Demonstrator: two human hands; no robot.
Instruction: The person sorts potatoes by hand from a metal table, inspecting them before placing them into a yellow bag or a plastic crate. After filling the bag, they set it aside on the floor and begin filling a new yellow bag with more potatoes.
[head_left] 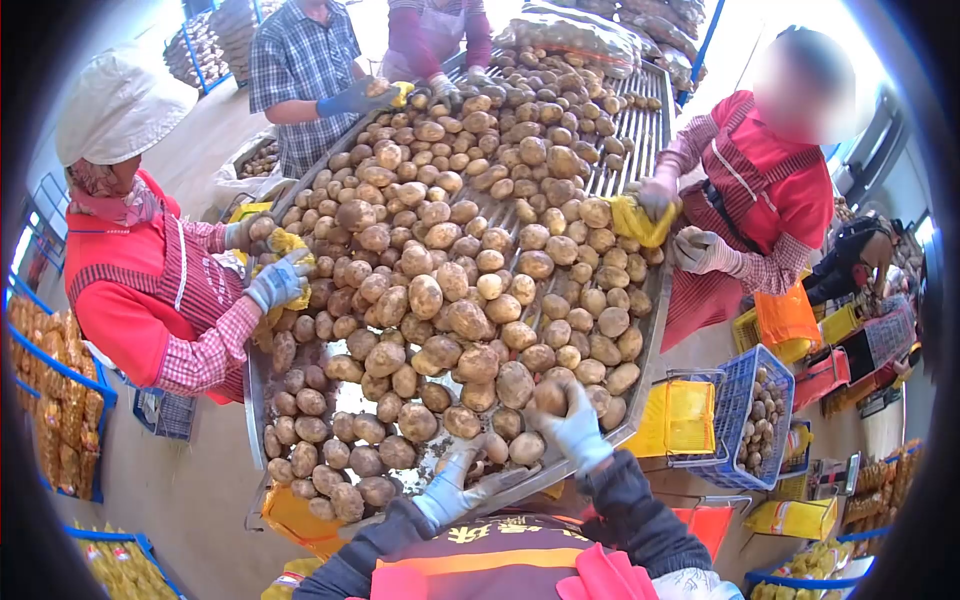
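Potato sits between thumb and fingers, held by the right hand's grip; the left hand spreads wide.

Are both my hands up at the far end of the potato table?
No, the left hand and right hand are both at the near end, beside the closest potatoes.

Across the dark cloth over your front, you wear a row of yellow Chinese characters; one seems to read 珠, but you can't make out the others reliably. No other lettering is readable.
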